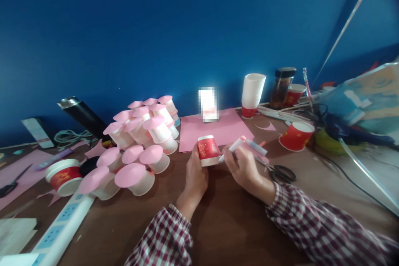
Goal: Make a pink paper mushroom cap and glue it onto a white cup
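Observation:
My left hand [196, 174] is wrapped round a red paper cup [208, 149] with gold lettering and a white rim, held above the brown table. In my right hand [245, 166] is a white marker [234, 144] with a red end, gripped like a pen. Its light tip points at the cup's right side; whether it touches I cannot tell. Just beyond the cup lie pink paper sheets [193, 131]. Black-handled scissors [283, 173] rest beside my right wrist, and a pale blue marker [256, 148] lies behind that hand.
Several small cups with pink paper cone tops [131, 172] stand at the left, some stacked. Nearby are a power strip [67, 222], a black flask [84, 116] and a red-and-white cup [64, 176]. Stacked white cups [252, 91], a jar [280, 89] and a red cup [295, 137] stand right.

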A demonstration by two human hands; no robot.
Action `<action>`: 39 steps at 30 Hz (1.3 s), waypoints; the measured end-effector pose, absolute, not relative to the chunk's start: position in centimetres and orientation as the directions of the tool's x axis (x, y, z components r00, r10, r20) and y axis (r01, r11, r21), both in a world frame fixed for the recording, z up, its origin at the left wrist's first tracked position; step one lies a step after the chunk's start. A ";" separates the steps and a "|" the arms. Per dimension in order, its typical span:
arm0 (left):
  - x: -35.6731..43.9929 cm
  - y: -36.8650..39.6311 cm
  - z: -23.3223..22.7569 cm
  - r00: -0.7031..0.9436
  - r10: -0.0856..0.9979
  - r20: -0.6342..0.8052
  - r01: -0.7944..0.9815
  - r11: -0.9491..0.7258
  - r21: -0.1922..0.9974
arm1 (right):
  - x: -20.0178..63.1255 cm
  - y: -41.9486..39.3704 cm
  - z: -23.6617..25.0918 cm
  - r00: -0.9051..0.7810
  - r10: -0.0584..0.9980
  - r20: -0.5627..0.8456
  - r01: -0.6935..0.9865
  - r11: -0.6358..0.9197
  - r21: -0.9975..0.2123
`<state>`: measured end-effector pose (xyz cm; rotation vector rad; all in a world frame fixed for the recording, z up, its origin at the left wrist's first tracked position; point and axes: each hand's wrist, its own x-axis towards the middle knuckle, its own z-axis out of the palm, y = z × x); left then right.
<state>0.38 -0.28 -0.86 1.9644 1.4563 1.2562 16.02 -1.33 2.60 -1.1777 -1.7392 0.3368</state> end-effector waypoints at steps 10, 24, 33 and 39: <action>0.6 -0.4 -0.7 0.045 0.915 0.401 0.504 -0.368 0.782 | 16.3 -1.3 2.9 -0.008 0.804 0.595 0.591 0.484 -0.645; 0.5 -0.3 -0.3 0.011 0.929 0.371 0.472 -0.331 0.817 | 16.1 -1.2 2.4 0.019 0.831 0.556 0.580 0.444 -0.683; 0.9 -0.4 -0.1 0.015 0.929 0.370 0.413 -0.343 0.843 | 16.4 -1.5 3.2 0.014 0.822 0.570 0.591 0.453 -0.668; 0.9 -0.4 -0.1 0.014 0.932 0.362 0.414 -0.335 0.846 | 16.4 -1.3 3.0 0.011 0.833 0.554 0.599 0.438 -0.671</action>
